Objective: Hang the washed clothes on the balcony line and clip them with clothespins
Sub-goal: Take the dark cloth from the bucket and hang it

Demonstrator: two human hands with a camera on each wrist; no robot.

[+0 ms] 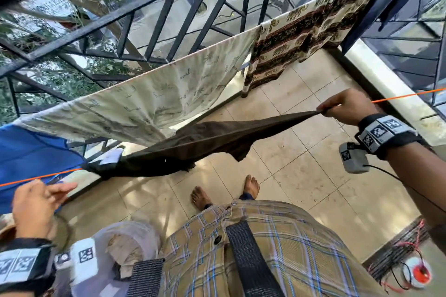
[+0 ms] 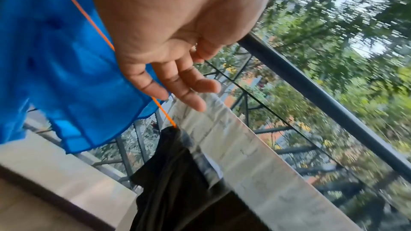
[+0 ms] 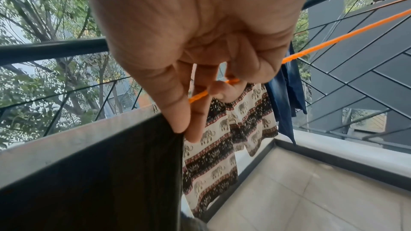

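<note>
A dark brown garment (image 1: 217, 137) is draped over an orange clothesline (image 1: 407, 96) that runs across a tiled balcony, stretched along it between the person's two hands. The right hand (image 1: 342, 107) pinches the garment's top corner between thumb and fingertips, right at the line. The left hand (image 1: 36, 202) is spread and holds nothing, near the line just short of the garment's other end. The cloth looks soft, thin and limp, probably light though damp; it would likely slide or bunch along the line, so the top edge at each corner seems the best place to hold and clip it. No clothespin can be made out. Beyond it, on a farther line, hang a cream printed cloth (image 1: 169, 94) and elephant-print trousers (image 1: 301, 36); a blue garment (image 1: 31, 152) hangs at left. A black metal railing (image 1: 169, 2) encloses the balcony, with trees outside. The floor (image 1: 301, 164) is beige tile.
</note>
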